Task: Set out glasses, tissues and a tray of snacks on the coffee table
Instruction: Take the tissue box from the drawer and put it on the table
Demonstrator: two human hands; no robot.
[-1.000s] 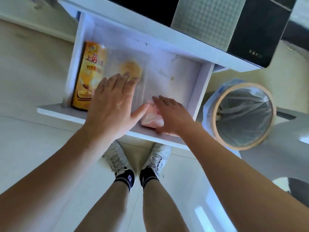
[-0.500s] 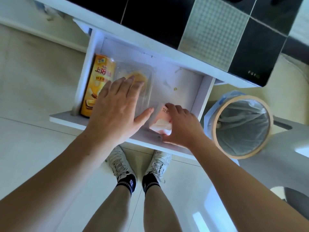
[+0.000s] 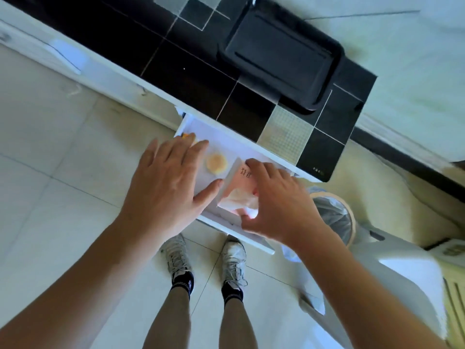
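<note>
A white drawer [image 3: 226, 224] stands pulled out from under the black-tiled coffee table [image 3: 196, 61]. My right hand [image 3: 274, 205] grips a pink tissue pack [image 3: 239, 187] at the drawer's right end, lifted and tilted. My left hand [image 3: 168, 187] lies flat with fingers spread over a clear snack packet holding a round yellow cake [image 3: 216, 162]. Only the top of an orange snack box [image 3: 186, 135] shows beyond my fingers. A black tray [image 3: 281, 54] rests on the table top.
A round waste bin [image 3: 337, 217] with a plastic liner stands right of the drawer. A white seat or appliance [image 3: 402, 268] is at lower right. My two feet in white shoes [image 3: 206, 255] stand on the pale tiled floor under the drawer front.
My view has swung up and back, bringing the table top and black tray into sight. My right hand has raised the tissue pack higher out of the drawer. My left hand stays on the snack packet.
</note>
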